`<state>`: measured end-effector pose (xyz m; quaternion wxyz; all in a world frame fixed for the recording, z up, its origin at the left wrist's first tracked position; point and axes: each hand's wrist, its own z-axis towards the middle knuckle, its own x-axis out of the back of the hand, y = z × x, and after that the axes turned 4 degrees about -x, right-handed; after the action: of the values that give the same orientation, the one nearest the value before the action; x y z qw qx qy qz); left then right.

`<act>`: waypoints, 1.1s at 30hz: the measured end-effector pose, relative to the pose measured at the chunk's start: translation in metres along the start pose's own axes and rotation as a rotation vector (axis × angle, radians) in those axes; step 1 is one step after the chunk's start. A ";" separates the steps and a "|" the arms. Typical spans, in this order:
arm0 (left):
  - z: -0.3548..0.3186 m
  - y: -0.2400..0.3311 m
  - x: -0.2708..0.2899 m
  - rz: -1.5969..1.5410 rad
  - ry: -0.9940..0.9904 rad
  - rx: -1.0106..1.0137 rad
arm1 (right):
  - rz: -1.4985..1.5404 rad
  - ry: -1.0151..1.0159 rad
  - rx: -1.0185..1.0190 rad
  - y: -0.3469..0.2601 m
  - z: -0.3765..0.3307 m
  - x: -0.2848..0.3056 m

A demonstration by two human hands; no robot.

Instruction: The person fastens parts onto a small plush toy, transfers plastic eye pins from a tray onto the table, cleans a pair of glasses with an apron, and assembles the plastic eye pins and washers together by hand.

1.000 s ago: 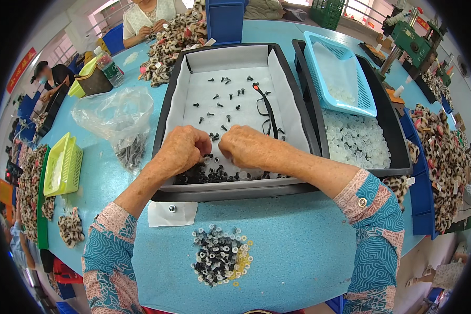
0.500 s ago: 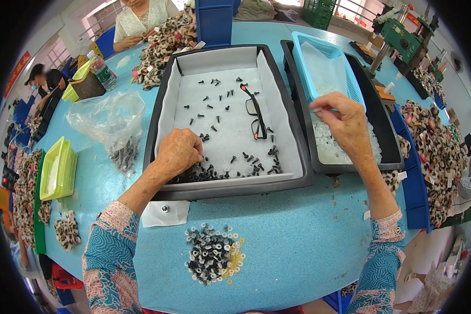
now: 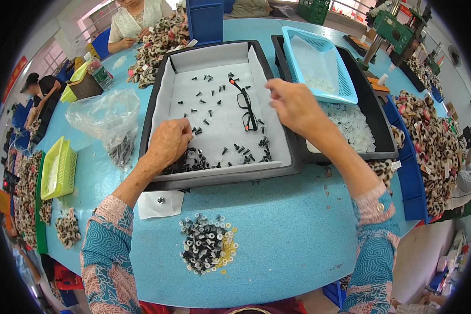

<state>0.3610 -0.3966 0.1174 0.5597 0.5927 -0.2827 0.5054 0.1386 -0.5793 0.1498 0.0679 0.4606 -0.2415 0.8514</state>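
My left hand (image 3: 168, 144) rests knuckles-up in the near left corner of a black tray (image 3: 156, 94) lined in white, its fingertips down in a heap of small black parts (image 3: 196, 163). More black parts and a pair of black glasses (image 3: 247, 107) lie scattered on the liner. My right hand (image 3: 293, 104) hovers over the seam between this tray and a second black tray (image 3: 374, 112) holding small white pieces (image 3: 350, 123); its fingers are pinched together and what they hold is hidden. A pile of black, white and yellow rings (image 3: 206, 243) lies on the blue table in front of me.
A light blue basket (image 3: 319, 63) sits in the right tray. A clear bag of black parts (image 3: 110, 120), a yellow-green basket (image 3: 57, 167) and a white slip (image 3: 159, 203) lie to the left. Leopard-print pieces (image 3: 429, 131) crowd the right edge. Other people (image 3: 136, 21) work at the far side.
My right hand went from beside my left hand out to the white pieces in the right tray and has now swung back toward the left tray. The left hand stayed in the black parts.
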 end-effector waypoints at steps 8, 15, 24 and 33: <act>-0.003 0.017 0.014 -0.052 -0.094 0.054 | -0.226 -0.381 -0.120 -0.006 0.038 -0.073; -0.002 0.013 0.006 -0.018 -0.267 0.123 | 0.421 -0.082 -0.250 -0.019 0.034 -0.010; -0.003 -0.004 -0.004 0.124 -0.173 -0.064 | 0.736 -0.389 -0.338 -0.020 -0.122 0.127; 0.037 0.064 0.031 -0.347 -0.145 0.049 | 0.423 -0.347 -0.564 -0.007 -0.231 0.113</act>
<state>0.3241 -0.4386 0.1754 0.6021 0.6808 -0.2034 0.3641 -0.0963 -0.4763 0.1383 -0.0268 0.5009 -0.5634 0.6564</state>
